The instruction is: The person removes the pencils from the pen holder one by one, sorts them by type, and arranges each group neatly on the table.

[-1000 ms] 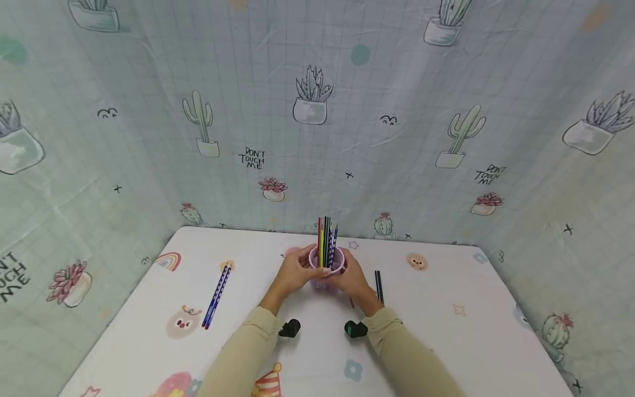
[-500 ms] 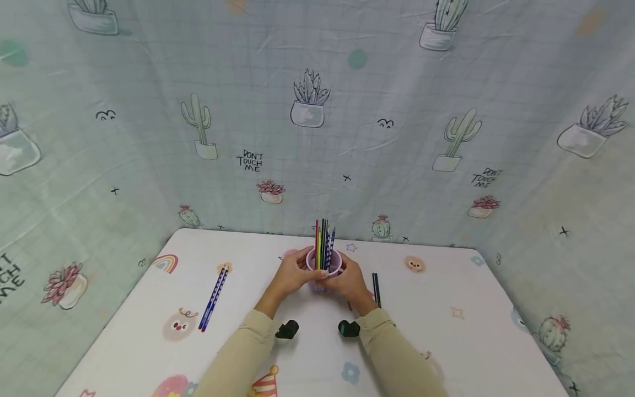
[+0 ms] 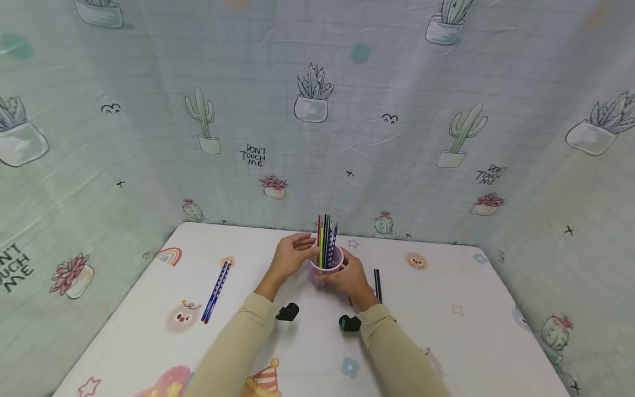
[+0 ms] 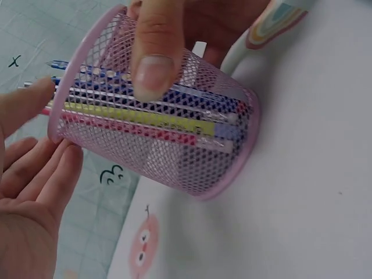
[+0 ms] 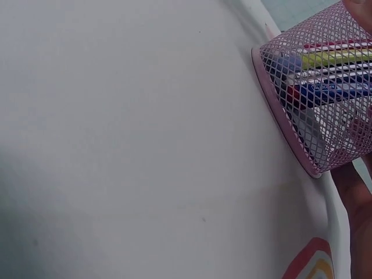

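A pink mesh pencil cup (image 3: 338, 261) stands toward the back middle, with several pencils (image 3: 326, 237) in it: red, yellow-green, dark and blue with white dots. My right hand (image 3: 351, 278) grips the cup from its right side, the thumb lying across the mesh (image 4: 174, 165) in the left wrist view. At the left of the rim is my left hand (image 3: 289, 258), its fingers fairly straight and its thumb beside the pencil shafts. The right wrist view catches only the cup's lower part (image 5: 325, 125) and some of the right hand's fingers (image 5: 353, 192).
Two blue dotted pencils (image 3: 216, 292) lie side by side on the left of the white printed table (image 3: 317, 353). Two black pencils (image 3: 378, 285) lie right of my right wrist, which partly hides a thin reddish thing (image 3: 350, 301). A patterned curtain (image 3: 317, 154) hangs behind.
My left hand has loosened from the cup, its thumb moving up and left from the front rim and its fingers straightening. My right hand still holds the cup; the head view shifts slightly.
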`<action>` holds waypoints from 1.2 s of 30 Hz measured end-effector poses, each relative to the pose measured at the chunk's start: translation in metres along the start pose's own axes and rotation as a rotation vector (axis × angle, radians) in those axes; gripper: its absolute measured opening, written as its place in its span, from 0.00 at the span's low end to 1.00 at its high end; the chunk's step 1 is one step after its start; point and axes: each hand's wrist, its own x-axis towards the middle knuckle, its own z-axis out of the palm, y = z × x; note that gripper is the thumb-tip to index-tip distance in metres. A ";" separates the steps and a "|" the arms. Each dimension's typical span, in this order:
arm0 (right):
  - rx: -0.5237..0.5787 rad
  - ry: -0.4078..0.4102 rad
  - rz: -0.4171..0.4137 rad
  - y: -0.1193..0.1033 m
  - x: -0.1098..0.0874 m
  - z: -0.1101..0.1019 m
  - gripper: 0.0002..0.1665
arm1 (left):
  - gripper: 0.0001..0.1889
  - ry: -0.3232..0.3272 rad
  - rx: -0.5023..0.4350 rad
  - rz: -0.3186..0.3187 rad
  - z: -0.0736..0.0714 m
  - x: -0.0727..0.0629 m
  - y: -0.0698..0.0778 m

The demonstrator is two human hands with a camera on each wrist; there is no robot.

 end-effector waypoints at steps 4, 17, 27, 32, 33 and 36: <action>0.010 0.018 0.014 -0.001 0.000 -0.001 0.57 | 0.26 0.070 0.023 0.045 0.004 0.009 0.003; 0.045 -0.014 0.020 0.006 0.002 0.001 0.57 | 0.13 0.205 0.193 0.036 0.021 0.023 0.010; 0.014 -0.012 0.062 0.005 0.004 0.001 0.58 | 0.07 0.339 0.158 0.089 0.019 0.032 0.035; 0.023 -0.009 0.096 0.002 0.003 0.003 0.60 | 0.07 0.350 0.106 0.093 0.014 0.035 0.047; 0.024 -0.005 0.100 0.002 0.003 0.002 0.59 | 0.07 0.346 0.106 0.090 0.014 0.036 0.049; 0.026 0.004 0.109 0.002 0.004 0.001 0.60 | 0.08 0.329 0.092 0.081 0.014 0.036 0.054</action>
